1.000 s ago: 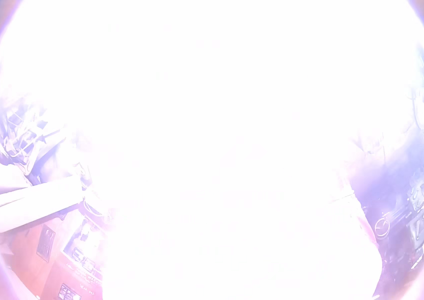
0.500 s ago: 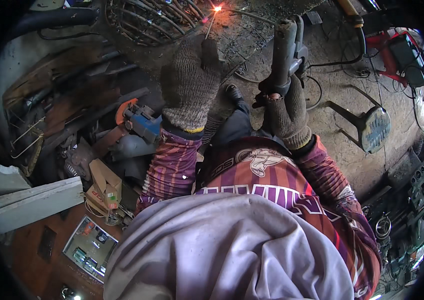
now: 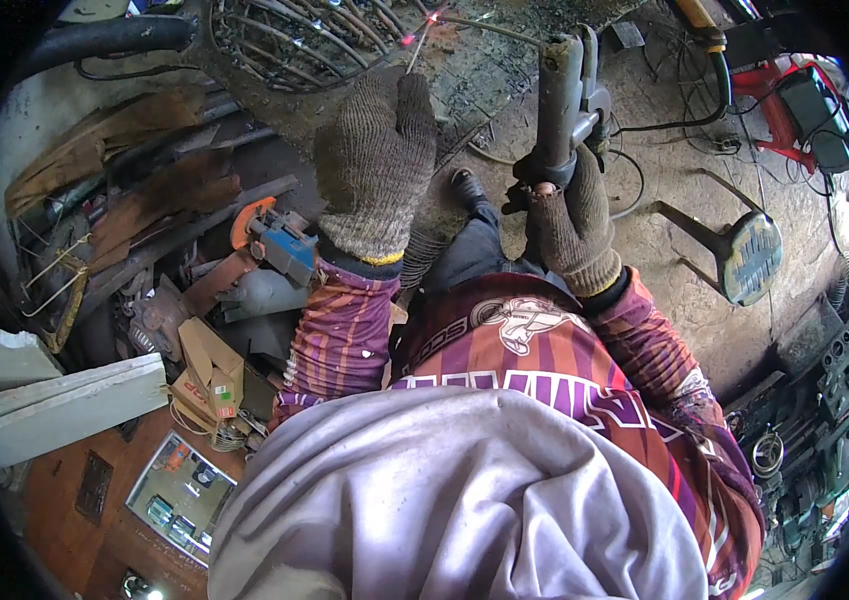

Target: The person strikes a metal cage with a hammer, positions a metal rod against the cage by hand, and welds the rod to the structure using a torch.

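Observation:
Both my hands wear grey knitted work gloves. My right hand (image 3: 574, 215) is closed around the handle of a welding electrode holder (image 3: 558, 105), which points up and away. From its head a thin welding electrode (image 3: 492, 29) runs left to a small red glowing spot. My left hand (image 3: 374, 165) is closed, thumb against the fingers, on a thin metal rod (image 3: 417, 52) whose far end meets the glow. Just beyond lies a round grille of curved metal bars (image 3: 309, 40) on a dark work surface (image 3: 489, 75).
A blue angle grinder (image 3: 284, 248) with an orange guard lies at left among scrap metal and a cardboard box (image 3: 209, 375). At right stand a small stool (image 3: 749, 258) and a dark green and red machine (image 3: 814, 120). Cables (image 3: 634, 185) trail across the floor.
The bright orange flare at the electrode tip has shrunk to a small red glow. Both hands have shifted slightly left, and the electrode holder with them.

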Action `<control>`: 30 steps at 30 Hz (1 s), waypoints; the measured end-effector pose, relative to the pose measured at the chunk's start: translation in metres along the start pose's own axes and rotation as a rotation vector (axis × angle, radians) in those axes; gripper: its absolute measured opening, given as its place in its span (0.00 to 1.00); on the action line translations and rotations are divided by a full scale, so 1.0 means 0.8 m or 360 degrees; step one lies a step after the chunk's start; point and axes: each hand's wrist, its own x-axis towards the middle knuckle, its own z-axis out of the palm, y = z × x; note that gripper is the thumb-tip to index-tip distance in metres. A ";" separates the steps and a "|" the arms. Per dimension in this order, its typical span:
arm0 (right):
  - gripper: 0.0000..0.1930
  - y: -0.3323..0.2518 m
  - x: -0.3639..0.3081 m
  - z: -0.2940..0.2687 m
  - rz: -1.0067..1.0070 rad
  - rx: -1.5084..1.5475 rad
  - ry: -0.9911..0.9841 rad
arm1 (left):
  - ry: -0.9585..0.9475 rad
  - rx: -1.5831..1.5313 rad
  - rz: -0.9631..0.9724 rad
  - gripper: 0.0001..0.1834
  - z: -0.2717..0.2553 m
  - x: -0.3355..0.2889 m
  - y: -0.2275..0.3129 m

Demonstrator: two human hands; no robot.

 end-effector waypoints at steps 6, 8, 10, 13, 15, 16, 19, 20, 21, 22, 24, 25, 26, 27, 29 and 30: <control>0.25 -0.003 0.004 0.002 -0.0014 0.0119 -0.0004 | 0.0003 0.0073 -0.0017 0.18 -0.004 0.002 0.003; 0.27 0.001 0.005 -0.003 -0.0012 0.0057 -0.0085 | -0.0034 0.0109 -0.0052 0.18 -0.004 0.002 0.003; 0.29 0.003 0.004 -0.004 -0.0010 -0.0050 -0.0161 | 0.0003 0.0067 0.0013 0.18 -0.005 0.005 0.005; 0.23 0.004 0.008 -0.006 -0.0596 -0.0652 0.0016 | -0.0140 -0.0001 -0.0042 0.19 -0.003 0.007 0.003; 0.23 0.049 -0.003 -0.006 -0.0831 -0.0826 0.0004 | -0.0127 0.0019 -0.0107 0.18 -0.021 0.002 0.005; 0.23 0.072 -0.008 -0.007 -0.0939 -0.0925 0.0032 | -0.0116 0.0029 -0.0115 0.18 -0.022 0.002 0.007; 0.25 0.009 0.004 -0.002 -0.0329 -0.0016 -0.0040 | -0.0078 0.0044 -0.0137 0.17 -0.031 0.008 0.016; 0.26 -0.009 0.009 0.001 -0.0124 0.0284 -0.0043 | -0.0081 0.0042 -0.0137 0.17 -0.028 0.013 0.018; 0.26 -0.020 0.011 0.005 0.0080 0.0586 -0.0046 | -0.0079 0.0043 -0.0140 0.17 -0.023 0.018 0.018; 0.29 -0.030 0.010 0.010 0.0080 0.0759 -0.0031 | -0.0052 0.0054 -0.0128 0.17 -0.026 0.017 0.018; 0.31 -0.012 0.008 0.008 -0.0066 0.0354 0.0088 | 0.0035 0.0088 0.0119 0.15 -0.020 0.023 -0.001; 0.31 -0.008 0.004 0.007 0.0062 0.0323 0.0090 | -0.0004 0.0091 0.0076 0.15 -0.022 0.019 -0.004; 0.31 -0.004 0.002 0.004 0.0062 0.0324 0.0090 | -0.0045 0.0095 0.0030 0.15 -0.027 0.017 0.000; 0.32 0.000 0.002 0.002 0.0064 0.0388 0.0022 | 0.0112 0.0117 0.0329 0.14 -0.022 0.016 -0.006; 0.35 0.009 0.002 -0.001 0.0021 0.0501 -0.0057 | 0.0089 0.0110 0.0235 0.13 -0.020 0.014 -0.005; 0.35 0.011 0.001 -0.002 0.0021 0.0505 -0.0060 | 0.0069 0.0103 0.0140 0.12 -0.020 0.013 -0.004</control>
